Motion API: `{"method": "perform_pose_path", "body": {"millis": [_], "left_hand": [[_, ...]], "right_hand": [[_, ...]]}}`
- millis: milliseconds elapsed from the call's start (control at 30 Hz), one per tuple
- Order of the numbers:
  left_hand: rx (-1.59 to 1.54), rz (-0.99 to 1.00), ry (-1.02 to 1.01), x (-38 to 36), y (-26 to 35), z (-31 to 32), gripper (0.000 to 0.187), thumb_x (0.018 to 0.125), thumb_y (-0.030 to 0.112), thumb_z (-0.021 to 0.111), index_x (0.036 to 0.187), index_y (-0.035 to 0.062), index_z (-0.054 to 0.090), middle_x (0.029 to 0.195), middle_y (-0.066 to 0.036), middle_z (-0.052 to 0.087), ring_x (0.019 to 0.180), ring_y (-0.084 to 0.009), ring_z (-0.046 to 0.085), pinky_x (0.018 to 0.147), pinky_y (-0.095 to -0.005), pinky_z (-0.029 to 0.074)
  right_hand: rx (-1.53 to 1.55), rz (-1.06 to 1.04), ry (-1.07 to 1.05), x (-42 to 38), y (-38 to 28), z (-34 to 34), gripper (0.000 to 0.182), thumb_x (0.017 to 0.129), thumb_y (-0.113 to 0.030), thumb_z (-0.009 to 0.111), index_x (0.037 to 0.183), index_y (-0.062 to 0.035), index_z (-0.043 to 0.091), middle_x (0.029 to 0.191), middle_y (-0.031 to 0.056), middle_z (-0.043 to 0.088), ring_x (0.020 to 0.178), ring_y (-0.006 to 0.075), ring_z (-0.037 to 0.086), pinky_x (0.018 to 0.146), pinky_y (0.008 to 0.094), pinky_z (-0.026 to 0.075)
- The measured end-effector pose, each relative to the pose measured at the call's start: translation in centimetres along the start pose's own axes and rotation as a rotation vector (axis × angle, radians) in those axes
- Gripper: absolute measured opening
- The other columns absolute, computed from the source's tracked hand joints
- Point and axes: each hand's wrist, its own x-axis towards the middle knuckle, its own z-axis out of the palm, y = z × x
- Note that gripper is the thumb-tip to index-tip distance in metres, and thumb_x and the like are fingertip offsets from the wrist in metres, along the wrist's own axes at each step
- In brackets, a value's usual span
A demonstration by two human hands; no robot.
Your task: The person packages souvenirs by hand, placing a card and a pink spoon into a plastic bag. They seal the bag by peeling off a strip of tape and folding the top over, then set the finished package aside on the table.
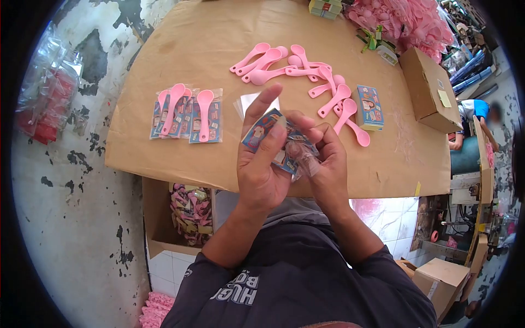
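Observation:
Close over the table's near edge, my left hand (257, 177) is closed on a blue printed card (256, 138), its thumb pressed on the face and the index finger raised. My right hand (332, 175) pinches a crumpled clear plastic bag (306, 157) that overlaps the card's right part. White and clear sheets (251, 100) lie just behind my left hand. Beyond my hands is a loose heap of pink measuring spoons (270, 56). A stack of the same blue cards (371, 106) sits to the right. At left, pink spoons (204, 112) lie on bagged cards.
The table (164, 54) is covered in brown paper. A cardboard box (429, 87) stands at its right edge, with pink bagged goods (399, 24) behind. Below the left edge, an open carton (188, 216) holds pink packets. Another person (473, 117) sits at far right.

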Motion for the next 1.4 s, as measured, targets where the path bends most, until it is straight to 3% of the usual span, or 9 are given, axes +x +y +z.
{"method": "perform_pose_path", "body": {"millis": [333, 533, 667, 733, 800, 933, 1033, 1167, 1400], "left_hand": [[-0.086, -0.068, 0.012, -0.2, 0.1, 0.0, 0.050, 0.109, 0.018, 0.049, 0.154, 0.0030, 0.033, 0.111, -0.015, 0.063, 0.101, -0.0247, 0.068, 0.093, -0.0435, 0.061], [-0.049, -0.062, 0.012, -0.6, 0.7, -0.2, 0.049, 0.109, 0.019, 0.051, 0.151, 0.0014, 0.035, 0.109, -0.014, 0.062, 0.100, -0.0239, 0.068, 0.094, -0.0442, 0.061], [-0.005, -0.025, 0.104, -0.5, 1.1, -1.4, 0.047, 0.109, 0.022, 0.052, 0.149, 0.0023, 0.038, 0.106, -0.012, 0.061, 0.098, -0.0220, 0.067, 0.094, -0.0450, 0.061], [0.004, -0.084, 0.186, -0.5, 1.6, -1.2, 0.043, 0.109, 0.025, 0.053, 0.146, 0.0045, 0.043, 0.101, -0.007, 0.061, 0.091, -0.0175, 0.065, 0.095, -0.0444, 0.059], [-0.042, 0.009, 0.255, -0.3, 1.5, -2.0, 0.039, 0.108, 0.023, 0.056, 0.141, 0.0032, 0.048, 0.097, -0.007, 0.064, 0.087, -0.0171, 0.066, 0.088, -0.0382, 0.058], [-0.020, 0.037, 0.261, 0.2, 3.4, -4.4, 0.037, 0.107, 0.027, 0.060, 0.136, 0.0048, 0.052, 0.095, -0.004, 0.063, 0.084, -0.0150, 0.064, 0.088, -0.0385, 0.057], [0.060, 0.116, 0.360, 0.8, 4.9, -4.6, 0.039, 0.105, 0.030, 0.063, 0.135, 0.0069, 0.053, 0.097, -0.003, 0.063, 0.088, -0.0148, 0.064, 0.092, -0.0388, 0.056], [0.000, 0.139, 0.339, 0.6, 3.7, -4.0, 0.042, 0.105, 0.032, 0.063, 0.136, 0.0066, 0.052, 0.100, -0.004, 0.064, 0.091, -0.0154, 0.064, 0.094, -0.0390, 0.055], [0.039, 0.090, 0.373, 0.0, 3.2, -3.6, 0.048, 0.106, 0.036, 0.061, 0.142, 0.0067, 0.049, 0.109, -0.008, 0.065, 0.100, -0.0197, 0.066, 0.098, -0.0443, 0.055]], "right_hand": [[-0.035, 0.008, -0.048, 0.0, -0.3, 0.5, 0.032, 0.092, -0.007, 0.078, 0.110, -0.0063, 0.051, 0.102, 0.0025, 0.061, 0.095, 0.0077, 0.061, 0.082, 0.0246, 0.051], [-0.037, -0.025, -0.078, 0.1, -0.5, 1.2, 0.048, 0.089, -0.010, 0.083, 0.119, -0.0065, 0.047, 0.106, 0.0028, 0.058, 0.091, 0.0072, 0.059, 0.077, 0.0236, 0.051], [-0.406, -0.404, 0.024, -0.2, -0.7, 0.7, 0.060, 0.080, -0.005, 0.087, 0.129, -0.0076, 0.054, 0.098, 0.0019, 0.054, 0.077, 0.0075, 0.052, 0.064, 0.0223, 0.045], [-0.875, -0.938, -0.080, 0.0, -1.1, -0.2, 0.047, 0.074, -0.002, 0.088, 0.117, -0.0091, 0.070, 0.095, 0.0034, 0.053, 0.072, 0.0103, 0.052, 0.058, 0.0236, 0.042], [-0.894, -0.914, -0.126, -0.5, -1.5, -0.9, 0.041, 0.074, -0.002, 0.087, 0.111, -0.0092, 0.072, 0.092, 0.0036, 0.054, 0.070, 0.0123, 0.053, 0.055, 0.0255, 0.041], [-0.882, -0.869, -0.214, -0.7, -2.7, -2.6, 0.028, 0.076, -0.005, 0.084, 0.103, -0.0083, 0.076, 0.082, 0.0050, 0.056, 0.066, 0.0180, 0.056, 0.053, 0.0310, 0.043], [-1.029, -0.281, -0.012, -0.2, -4.4, -4.5, 0.029, 0.087, -0.015, 0.078, 0.113, -0.0065, 0.068, 0.090, 0.0086, 0.062, 0.078, 0.0236, 0.063, 0.070, 0.0369, 0.050], [-1.381, -0.251, 0.102, 1.3, -2.1, -7.2, 0.031, 0.093, -0.028, 0.073, 0.115, -0.0073, 0.064, 0.114, 0.0119, 0.062, 0.091, 0.0314, 0.067, 0.074, 0.0434, 0.055], [-1.472, -0.204, 0.080, 0.5, -1.1, -6.7, 0.023, 0.092, -0.016, 0.071, 0.111, -0.0060, 0.061, 0.112, 0.0126, 0.061, 0.094, 0.0329, 0.066, 0.077, 0.0442, 0.054]]}}
